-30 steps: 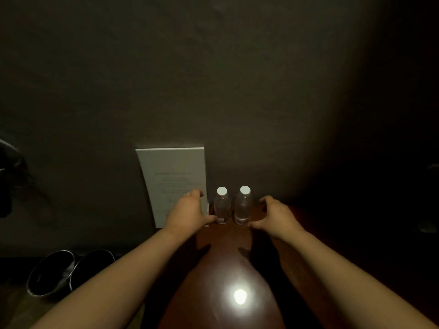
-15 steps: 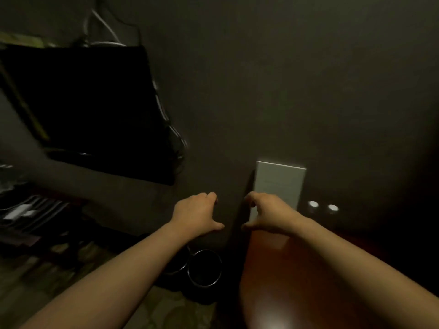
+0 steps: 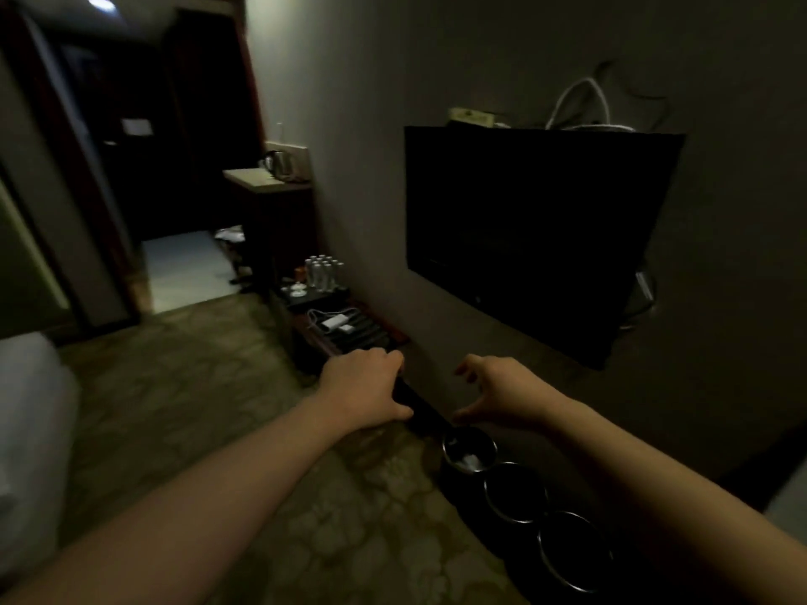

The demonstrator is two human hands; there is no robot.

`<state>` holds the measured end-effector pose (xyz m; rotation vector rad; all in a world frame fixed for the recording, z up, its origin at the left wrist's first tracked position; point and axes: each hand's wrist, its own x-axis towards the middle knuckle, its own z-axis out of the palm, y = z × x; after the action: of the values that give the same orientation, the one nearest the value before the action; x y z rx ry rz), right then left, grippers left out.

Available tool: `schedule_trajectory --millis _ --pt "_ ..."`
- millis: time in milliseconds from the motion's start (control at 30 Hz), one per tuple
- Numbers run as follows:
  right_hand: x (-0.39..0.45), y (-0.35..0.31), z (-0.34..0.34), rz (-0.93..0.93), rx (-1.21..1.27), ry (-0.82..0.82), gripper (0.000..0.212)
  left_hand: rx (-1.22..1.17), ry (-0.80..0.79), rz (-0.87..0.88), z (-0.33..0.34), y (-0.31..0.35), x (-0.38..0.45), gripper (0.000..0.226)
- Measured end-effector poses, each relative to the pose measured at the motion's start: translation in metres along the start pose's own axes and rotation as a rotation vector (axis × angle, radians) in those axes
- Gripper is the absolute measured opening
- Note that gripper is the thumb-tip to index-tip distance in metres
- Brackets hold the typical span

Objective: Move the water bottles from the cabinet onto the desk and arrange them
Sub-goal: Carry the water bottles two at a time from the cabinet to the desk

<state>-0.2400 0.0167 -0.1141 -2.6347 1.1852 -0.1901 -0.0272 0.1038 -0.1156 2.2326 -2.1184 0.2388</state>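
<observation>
Several water bottles (image 3: 324, 272) stand upright in a tight cluster on the low cabinet (image 3: 349, 331) against the wall, far ahead and a little left of both hands, beyond a dark slatted stretch of the cabinet top where a white adapter (image 3: 335, 321) lies. Both hands are held out in front over the carpet and carry nothing. The left hand (image 3: 363, 388) shows its back to the camera with fingers loosely curled downward; the right hand (image 3: 500, 393) has thumb and fingers parted in a relaxed, open claw. The bottles' long axes are vertical, white caps up, so a side grasp around the body looks the natural approach. The cluster sits on the left-hand side of the line between the two hands, and the left hand appears slightly nearer to it, though both are well apart from the bottles and the person would have to walk forward along the wall before either could reach. The wall-mounted television (image 3: 532, 238) hangs to the right of that path, and three round bins (image 3: 515, 491) stand on the floor below the right forearm. No desk shows in the head view, so the placing spot cannot be judged from here.
</observation>
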Motion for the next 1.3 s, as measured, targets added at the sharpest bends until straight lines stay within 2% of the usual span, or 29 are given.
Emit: schedule_trajectory --millis 200,400,700,867,1100,1300 --pt "0.078 -0.068 0.015 -0.180 0.005 -0.049 0.069 0.002 0.007 -0.175 0.010 -0.090 -0.016 0.073" --pt "0.172 -0.093 0.033 -0.256 0.000 -0.102 0.072 -0.022 -0.031 -0.275 0.030 -0.154 0.014 0.072" --pt "0.372 -0.096 0.038 -0.330 -0.023 -0.108 0.074 0.020 -0.043 -0.329 0.044 -0.266 0.155 0.074" --pt "0.486 -0.100 0.035 -0.376 -0.014 -0.171 0.078 -0.003 -0.048 -0.384 0.052 -0.335 0.236 0.072" --pt "0.611 -0.133 0.053 -0.461 -0.041 -0.224 0.084 -0.028 -0.028 -0.458 0.086 -0.435 0.298 0.068" --pt "0.725 -0.174 0.083 -0.510 -0.097 -0.224 0.081 -0.008 -0.019 -0.481 0.122 -0.540 0.349 0.067"
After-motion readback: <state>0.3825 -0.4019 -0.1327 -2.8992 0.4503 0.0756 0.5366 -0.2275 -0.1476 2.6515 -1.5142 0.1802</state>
